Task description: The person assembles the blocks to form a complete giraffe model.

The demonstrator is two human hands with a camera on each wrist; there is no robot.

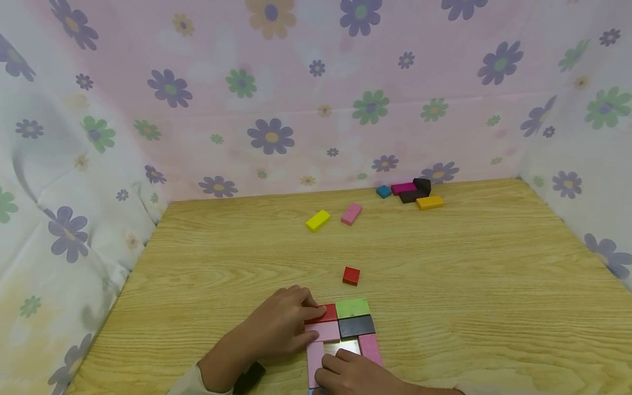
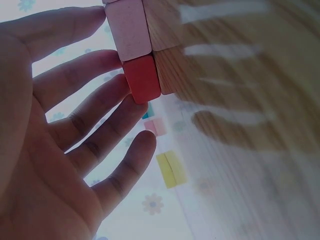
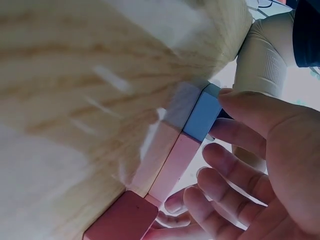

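Note:
Several flat coloured blocks lie edge to edge on the table, enclosing a gap. At the far end are a red block [image 1: 328, 313], a green block [image 1: 353, 308], a pale pink block [image 1: 327, 331] and a black block [image 1: 356, 326]. Fingers of my left hand [image 1: 281, 323], fairly straight, touch the red and pale pink blocks from the left. Below it, my right hand [image 1: 357, 376] partly covers the near end. In the right wrist view its thumb and index finger pinch a blue block [image 3: 202, 116] standing against a pink block [image 3: 174, 167]. A darker pink block [image 1: 370, 349] forms the right side.
Beyond the layout lies a small red block [image 1: 351, 276]. Farther back are a yellow block [image 1: 318, 220] and a pink block [image 1: 351, 214]. Blue, magenta, black and orange blocks [image 1: 430, 203] sit near the back edge. Flowered cloth [image 1: 296, 99] surrounds the wooden table [image 1: 222, 247].

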